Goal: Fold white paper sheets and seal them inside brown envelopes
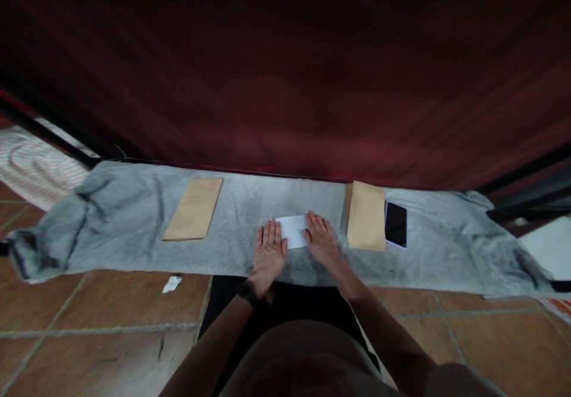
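Note:
A small white paper (293, 232) lies flat on the grey cloth (250, 201) between my hands. My left hand (270, 249) rests palm down at the paper's left edge, fingers stretched out. At the right edge my right hand (320, 239) lies flat as well, its thumb and fingers over that side of the sheet. Neither hand grips anything. To the right stands a stack of brown envelopes (366, 216), and on the left lies a brown envelope (194, 208).
A phone (395, 224) lies right of the envelope stack. A dark red curtain (285, 100) hangs behind the cloth-covered surface. Dark bars run at both sides. On the tiled floor (120, 302) there is a white scrap (172, 283).

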The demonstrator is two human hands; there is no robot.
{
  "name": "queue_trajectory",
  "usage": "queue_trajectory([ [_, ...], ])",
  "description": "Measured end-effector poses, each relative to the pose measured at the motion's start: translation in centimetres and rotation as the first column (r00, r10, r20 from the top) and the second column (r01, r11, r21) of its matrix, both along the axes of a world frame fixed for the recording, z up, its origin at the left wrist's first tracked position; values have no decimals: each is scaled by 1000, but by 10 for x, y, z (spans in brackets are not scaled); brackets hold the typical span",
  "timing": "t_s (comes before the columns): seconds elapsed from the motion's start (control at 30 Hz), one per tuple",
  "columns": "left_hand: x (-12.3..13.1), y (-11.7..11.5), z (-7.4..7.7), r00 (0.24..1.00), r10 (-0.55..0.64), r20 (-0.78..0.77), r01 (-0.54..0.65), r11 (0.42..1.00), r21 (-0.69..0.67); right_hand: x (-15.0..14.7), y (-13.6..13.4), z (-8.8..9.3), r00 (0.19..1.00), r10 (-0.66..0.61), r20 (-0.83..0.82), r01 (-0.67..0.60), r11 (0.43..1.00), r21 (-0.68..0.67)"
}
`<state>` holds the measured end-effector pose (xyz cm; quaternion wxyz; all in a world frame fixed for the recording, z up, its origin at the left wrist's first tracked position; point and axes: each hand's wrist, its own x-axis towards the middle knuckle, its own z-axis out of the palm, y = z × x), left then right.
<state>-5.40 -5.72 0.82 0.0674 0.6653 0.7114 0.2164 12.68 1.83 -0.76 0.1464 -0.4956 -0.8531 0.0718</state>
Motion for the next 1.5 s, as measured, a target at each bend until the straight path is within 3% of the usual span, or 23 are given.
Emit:
queue_trajectory([
  [0.3, 49, 30, 1, 993, -122, 10, 122, 992, -37, 0, -2, 4, 1000, 6, -4, -6, 1000, -8],
  [0.67, 15, 17, -4, 993, -26, -117, 25, 1000, -7, -3, -2, 8, 1000, -25, -4, 25, 1000, -12],
  [0.93, 8, 10, -5, 969, 27, -244, -24, 1000, 14, -10, -6, 13, 998, -49, -29, 50, 998, 33],
  [1.17, 5, 9, -6, 950, -14, -312, 9, 1000, -19, -30, -23, 15, 987, 156, -25, -156, 987, 34],
  [1.5, -6, 4, -10, 966, 46, -253, -41, 999, 23, 3, -17, 3, 999, 23, 40, -26, 996, 81],
])
